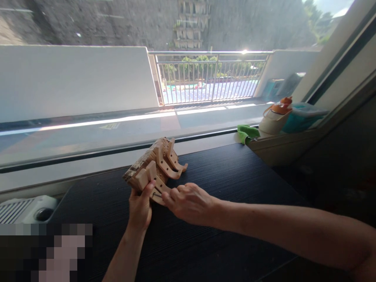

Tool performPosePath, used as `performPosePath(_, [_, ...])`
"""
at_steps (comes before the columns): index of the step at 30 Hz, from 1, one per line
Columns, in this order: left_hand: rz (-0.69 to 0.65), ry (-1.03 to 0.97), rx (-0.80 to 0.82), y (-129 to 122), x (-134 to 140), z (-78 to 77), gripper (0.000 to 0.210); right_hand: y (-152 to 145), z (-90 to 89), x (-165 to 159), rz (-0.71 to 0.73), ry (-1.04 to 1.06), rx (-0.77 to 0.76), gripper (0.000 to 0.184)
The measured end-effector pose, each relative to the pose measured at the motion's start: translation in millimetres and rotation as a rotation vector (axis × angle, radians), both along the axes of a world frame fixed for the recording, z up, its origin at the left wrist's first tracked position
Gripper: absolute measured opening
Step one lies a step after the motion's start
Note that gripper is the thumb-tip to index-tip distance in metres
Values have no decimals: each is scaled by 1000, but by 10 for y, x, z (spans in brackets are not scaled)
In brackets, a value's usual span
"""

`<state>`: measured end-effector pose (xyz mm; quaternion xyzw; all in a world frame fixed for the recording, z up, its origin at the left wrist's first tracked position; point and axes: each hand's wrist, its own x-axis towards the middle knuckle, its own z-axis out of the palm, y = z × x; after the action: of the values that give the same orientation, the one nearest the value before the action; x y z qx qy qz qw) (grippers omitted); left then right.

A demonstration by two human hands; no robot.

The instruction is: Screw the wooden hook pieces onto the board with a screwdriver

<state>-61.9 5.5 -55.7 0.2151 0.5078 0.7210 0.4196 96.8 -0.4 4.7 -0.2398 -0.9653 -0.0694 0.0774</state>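
Wood, pale and bark-backed: in the head view, the wooden piece (147, 157) sat over the near side of the window, above the black table (235, 172), tilted, with curved wooden brackets (167, 167) sticking out toward the right. Dark holes showed along the brackets. Whether the piece rested on the table or was lifted off it, couldn't tell.

Left hand (140, 208) gripped the near end, thumb over the wood, other fingers mostly hidden underneath. Right hand (189, 201) was curled up narrow, fingertips pinching a thin dark rod (156, 194) at the nearest bracket; rod type unclear, and its tip's seating in a hole couldn't be confirmed.

Risks, my judgement: rod could slip out of line if the right hand pushed at a slant, then scratch the wood or jab the left thumb, which was close by. Piece could roll or twist if the left hand loosened, since only that one end looked held. Too much force might split the slim bracket near a hole.

Green cloth (248, 133) and white container (268, 122) were well apart, on the sill side.
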Motion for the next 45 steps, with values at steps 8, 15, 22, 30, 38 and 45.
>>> performPosePath(8, [-12,-9,3,12,-21,-12,53,2,-298,-118,-495,656,-870,32])
performPosePath(15, [2,-12,14,-4,23,1,52,70,-168,-31,-497,575,-799,32])
performPosePath(22, [14,-32,5,-3,23,14,54,-6,94,-83,-75,21,-127,29])
performPosePath(30, [4,-38,-4,3,-2,9,54,61,-186,-121,-279,374,-565,28])
performPosePath(38, [-2,-25,13,13,-18,-26,52,52,-226,-169,-585,695,-1160,34])
performPosePath(45, [-9,-70,8,-11,-7,25,55,6,114,31,-248,315,-593,52])
